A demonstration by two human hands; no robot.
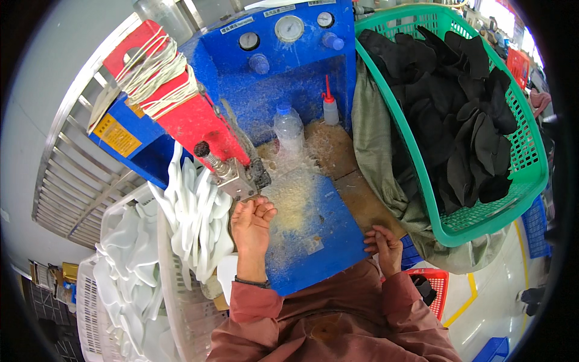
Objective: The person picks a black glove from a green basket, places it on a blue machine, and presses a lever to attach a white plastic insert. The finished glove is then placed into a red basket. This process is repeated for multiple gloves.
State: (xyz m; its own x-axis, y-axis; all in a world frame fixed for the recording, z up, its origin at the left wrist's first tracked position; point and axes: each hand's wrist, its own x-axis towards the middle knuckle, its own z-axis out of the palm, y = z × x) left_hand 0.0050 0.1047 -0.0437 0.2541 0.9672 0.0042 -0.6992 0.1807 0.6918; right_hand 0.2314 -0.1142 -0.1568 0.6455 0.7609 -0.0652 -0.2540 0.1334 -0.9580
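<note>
- Workshop corner, blue machine (283,60) at the back with gauges on top. Blue tabletop (335,244) in front, thick with pale powder (289,208).
- Metal block (237,182) sits at the lower end of the red arm (202,123), over the tabletop's left side.
- Left hand (252,226): fingers curled narrow, tips right at the block's lower edge. Contact, or anything pinched, can't tell.
- Right hand (388,246): fingers loosely half-spread by the tabletop's right edge, nothing visible in it.
- Main risk: pinch or scrape, if the arm or block shifts with bare fingertips that close.
- Powder could make a grip slip, or get into the fitting.
- Cord (154,75) wound round the arm could snag if a strand works loose.
- Clear bottle (289,130) and red-tipped squeeze bottle (330,110) stand behind the powder; a wide reach could tip them.
- Left side blocked: white pieces (196,211) heaped close by the left hand, so an elbow could knock some off.
- Right side blocked: green basket (449,236) full of black pieces (443,114), drab cloth (375,142) hanging beside it.
</note>
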